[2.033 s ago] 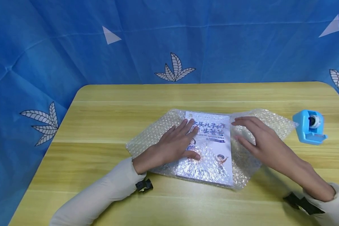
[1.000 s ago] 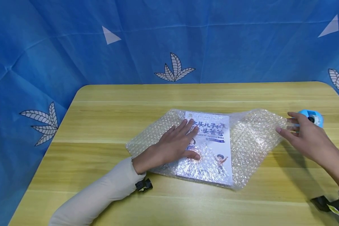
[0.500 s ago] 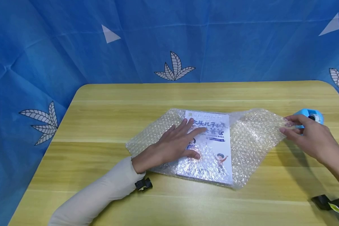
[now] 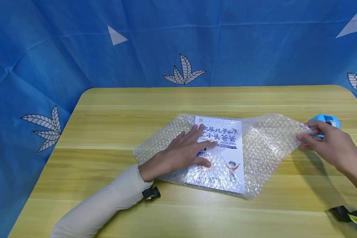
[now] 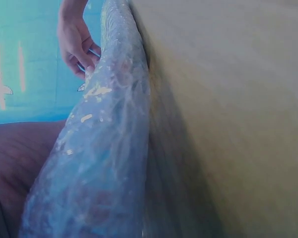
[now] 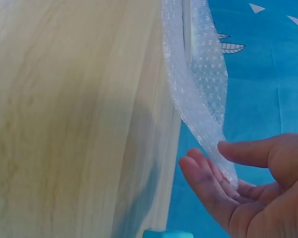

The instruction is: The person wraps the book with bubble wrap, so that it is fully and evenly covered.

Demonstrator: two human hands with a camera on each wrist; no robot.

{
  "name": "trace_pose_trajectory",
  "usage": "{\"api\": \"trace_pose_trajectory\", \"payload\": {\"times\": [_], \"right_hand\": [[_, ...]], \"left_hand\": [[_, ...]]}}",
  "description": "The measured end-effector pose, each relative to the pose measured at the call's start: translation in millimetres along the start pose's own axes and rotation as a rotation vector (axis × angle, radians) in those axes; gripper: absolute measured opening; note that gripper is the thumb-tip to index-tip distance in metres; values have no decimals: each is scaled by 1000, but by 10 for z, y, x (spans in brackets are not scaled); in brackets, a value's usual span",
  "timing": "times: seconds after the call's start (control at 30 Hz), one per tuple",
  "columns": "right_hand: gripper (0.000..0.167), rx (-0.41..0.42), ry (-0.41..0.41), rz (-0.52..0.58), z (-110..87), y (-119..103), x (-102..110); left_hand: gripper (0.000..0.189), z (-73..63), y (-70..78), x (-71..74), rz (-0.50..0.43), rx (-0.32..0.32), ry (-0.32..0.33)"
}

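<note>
A book (image 4: pixel 232 155) with a white printed cover lies in the middle of the table, partly wrapped in clear bubble wrap (image 4: pixel 267 148). My left hand (image 4: pixel 181 153) rests on the wrapped book with its fingers spread. At the wrap's right end, my right hand (image 4: pixel 330 142) pinches the pointed corner between thumb and fingers. In the right wrist view that same right hand (image 6: pixel 253 193) has the corner lifted off the table, thumb above and fingers beneath. The left wrist view looks along the bubble wrap (image 5: pixel 104 139) edge.
A light blue tape dispenser (image 4: pixel 324 119) stands just behind my right hand, partly hidden by it. The wooden table (image 4: pixel 107 132) ends at the back against a blue curtain (image 4: pixel 154 43) with leaf prints.
My right hand moved right from beside the book to the bubble wrap's far corner and took hold of it, then shifted slightly right. The left hand stayed on the book, its index finger shifting slightly.
</note>
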State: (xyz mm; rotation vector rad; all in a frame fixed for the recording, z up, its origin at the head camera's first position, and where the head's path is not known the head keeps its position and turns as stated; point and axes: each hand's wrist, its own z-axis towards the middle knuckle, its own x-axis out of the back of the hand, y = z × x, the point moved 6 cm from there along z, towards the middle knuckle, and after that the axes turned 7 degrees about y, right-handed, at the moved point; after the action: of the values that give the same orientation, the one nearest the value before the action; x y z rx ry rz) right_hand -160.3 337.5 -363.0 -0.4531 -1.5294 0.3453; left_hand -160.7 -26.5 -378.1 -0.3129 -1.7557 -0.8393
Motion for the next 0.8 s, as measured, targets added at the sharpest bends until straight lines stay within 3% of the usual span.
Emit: {"api": "trace_pose_trajectory", "payload": {"times": [0.27, 0.5, 0.8], "right_hand": [[69, -74, -47, 151, -11, 14, -51], [47, -20, -29, 289, -47, -140, -8], [29, 51, -14, 458, -55, -301, 38]], "left_hand": [[68, -3, 2, -1, -3, 3, 0], [68, -7, 1, -3, -5, 0, -2], [69, -3, 2, -5, 0, 1, -4]]}}
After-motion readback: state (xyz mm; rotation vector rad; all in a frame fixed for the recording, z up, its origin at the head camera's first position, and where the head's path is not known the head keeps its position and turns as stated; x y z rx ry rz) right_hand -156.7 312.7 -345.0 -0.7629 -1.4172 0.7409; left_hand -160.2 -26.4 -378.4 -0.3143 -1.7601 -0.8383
